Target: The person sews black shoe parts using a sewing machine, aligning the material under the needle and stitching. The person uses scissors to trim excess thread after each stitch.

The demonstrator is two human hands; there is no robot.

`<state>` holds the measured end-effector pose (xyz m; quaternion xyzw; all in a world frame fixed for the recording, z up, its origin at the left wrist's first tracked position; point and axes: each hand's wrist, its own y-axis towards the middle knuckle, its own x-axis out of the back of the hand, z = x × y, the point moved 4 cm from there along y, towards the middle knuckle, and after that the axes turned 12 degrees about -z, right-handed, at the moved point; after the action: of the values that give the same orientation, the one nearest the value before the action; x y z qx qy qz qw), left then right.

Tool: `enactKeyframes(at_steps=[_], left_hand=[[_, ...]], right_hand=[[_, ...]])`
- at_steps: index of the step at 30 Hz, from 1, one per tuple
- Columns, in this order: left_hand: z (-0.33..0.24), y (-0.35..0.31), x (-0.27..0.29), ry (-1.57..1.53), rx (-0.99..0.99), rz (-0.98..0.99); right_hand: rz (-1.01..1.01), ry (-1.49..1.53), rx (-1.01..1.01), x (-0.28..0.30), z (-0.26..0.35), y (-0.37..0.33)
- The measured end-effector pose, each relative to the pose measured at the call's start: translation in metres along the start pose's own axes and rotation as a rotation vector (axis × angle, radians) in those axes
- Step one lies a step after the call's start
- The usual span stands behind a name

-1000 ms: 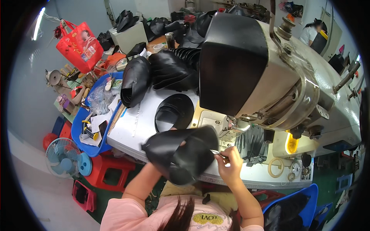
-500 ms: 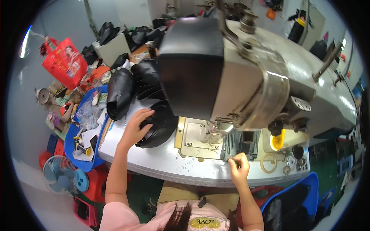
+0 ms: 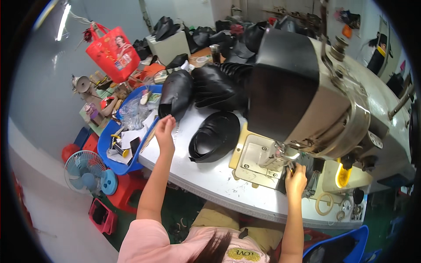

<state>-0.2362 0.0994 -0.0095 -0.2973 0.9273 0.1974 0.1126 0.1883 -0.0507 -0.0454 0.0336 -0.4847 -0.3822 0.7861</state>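
My left hand (image 3: 165, 132) has its fingers pinched together at the near end of a folded black leather-like piece (image 3: 177, 92), on the left of the table. To its right lies a coiled stack of black pieces (image 3: 215, 136), apart from the hand. My right hand (image 3: 297, 179) is closed around a small dark tool that looks like thread snips, mostly hidden by the fingers. That hand is at the right of the needle plate (image 3: 258, 153) of a sewing machine (image 3: 324, 105), close below its presser foot. Grey-black strips of material (image 3: 312, 177) lie beside it.
A blue tub (image 3: 107, 147) of scraps and spools adjoins the table's left end. Another pile of black pieces (image 3: 219, 90) stands behind the coil. The machine head overhangs the right side. A fan (image 3: 85, 171) and a red stool (image 3: 127, 193) are on the floor at left.
My left hand has left the coiled black stack and moved left to the folded piece. My right hand has risen nearer the presser foot. The view has swung left.
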Motion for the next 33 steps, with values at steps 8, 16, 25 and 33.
enactKeyframes(at_steps=[8, 16, 25, 33], left_hand=[[0.114, 0.145, 0.034, -0.253, 0.668, -0.460], [0.110, 0.160, 0.046, -0.334, 0.657, -0.170], [-0.083, -0.056, 0.022, -0.655, 0.392, 0.043], [-0.064, -0.209, -0.030, -0.114, 0.554, 0.407]], right_hand=[[-0.102, 0.069, 0.016, -0.013, -0.016, -0.005], [-0.113, 0.132, 0.125, -0.024, -0.036, -0.003], [-0.250, 0.752, -0.098, 0.041, -0.031, -0.008], [-0.037, 0.886, 0.046, 0.098, 0.049, -0.067]])
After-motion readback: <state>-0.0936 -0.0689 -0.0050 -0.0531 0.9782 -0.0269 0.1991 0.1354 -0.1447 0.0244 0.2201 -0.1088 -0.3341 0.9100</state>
